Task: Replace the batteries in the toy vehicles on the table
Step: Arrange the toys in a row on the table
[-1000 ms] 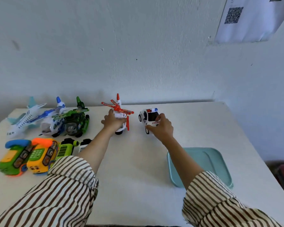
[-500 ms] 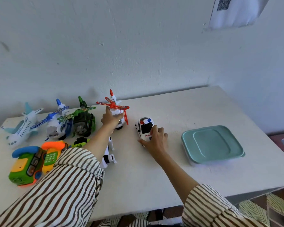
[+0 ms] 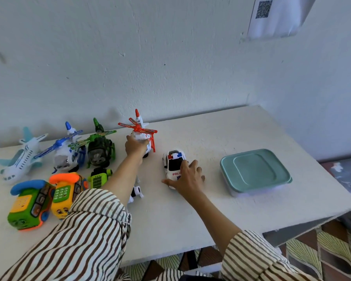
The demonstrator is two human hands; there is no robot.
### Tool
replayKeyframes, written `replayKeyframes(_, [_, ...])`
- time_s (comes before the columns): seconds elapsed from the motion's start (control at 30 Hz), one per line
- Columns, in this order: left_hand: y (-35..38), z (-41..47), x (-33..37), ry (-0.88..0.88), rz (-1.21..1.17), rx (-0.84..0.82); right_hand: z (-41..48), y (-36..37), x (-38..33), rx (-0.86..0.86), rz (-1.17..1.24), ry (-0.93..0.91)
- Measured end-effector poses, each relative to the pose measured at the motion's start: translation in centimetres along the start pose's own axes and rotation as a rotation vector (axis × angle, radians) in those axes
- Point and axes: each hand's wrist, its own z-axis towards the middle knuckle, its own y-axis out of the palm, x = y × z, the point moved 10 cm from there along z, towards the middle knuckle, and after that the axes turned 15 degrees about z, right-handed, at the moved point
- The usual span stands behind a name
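Note:
My left hand (image 3: 135,147) grips the nose of a white toy helicopter with red rotor blades (image 3: 142,129) near the back of the white table (image 3: 190,216). My right hand (image 3: 187,178) lies over the front of a white police car (image 3: 173,162), fingers wrapped on it. Left of the helicopter stand a green helicopter (image 3: 99,147), a blue and white helicopter (image 3: 66,155) and a white airplane (image 3: 21,157). Two telephone-shaped buses, one green (image 3: 27,205) and one yellow (image 3: 66,191), sit in front. My left arm partly hides a small green vehicle (image 3: 98,177) and a black and white toy (image 3: 136,192).
A teal-lidded plastic container (image 3: 255,171) sits on the table to the right of the police car. The wall runs close behind the toys. The table's right and front edges drop to a patterned floor (image 3: 322,248). A paper with a code (image 3: 276,17) hangs on the wall.
The camera has tilted and shifted, so the table's front edge and floor now show. My right hand has pulled the police car nearer and slightly right. My left hand stays on the red helicopter.

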Motion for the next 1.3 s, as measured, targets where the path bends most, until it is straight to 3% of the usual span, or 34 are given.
replayKeyframes(0.23, [-0.6, -1.9, -0.4, -0.079, -0.164, 0.107, -0.5, 1.4, -0.8, -0.094, -0.066, -0.059])
replayKeyframes(0.6, [-3.0, -8.5, 2.3, 0.16, -0.123, 0.362, -0.7, 0.7, -1.6, -0.172, -0.052, -0.068])
replayKeyframes(0.67, [-1.9, -9.5, 3.6, 0.197, -0.163, 0.327, 0.0, -2.1, -1.6, -0.114, 0.031, -0.093])
replayKeyframes(0.8, [2.5, -12.4, 6.8, 0.243, -0.247, 0.172, 1.6, -10.9, 0.4, 0.175, 0.172, -0.216])
replayKeyframes(0.97, [10.7, -16.6, 8.8, 0.223, -0.251, -0.108, 2.2, -19.8, 9.1, 0.441, 0.134, -0.045])
replayKeyframes(1.13, [16.3, -19.1, 7.6, 0.077, 0.019, -0.241, 0.9, -23.5, 18.3, 0.408, 0.087, 0.292])
replayKeyframes(1.3, [18.7, -21.6, 5.3, -0.035, 0.074, -0.281, -0.5, -21.3, 22.0, 0.272, 0.284, 0.383])
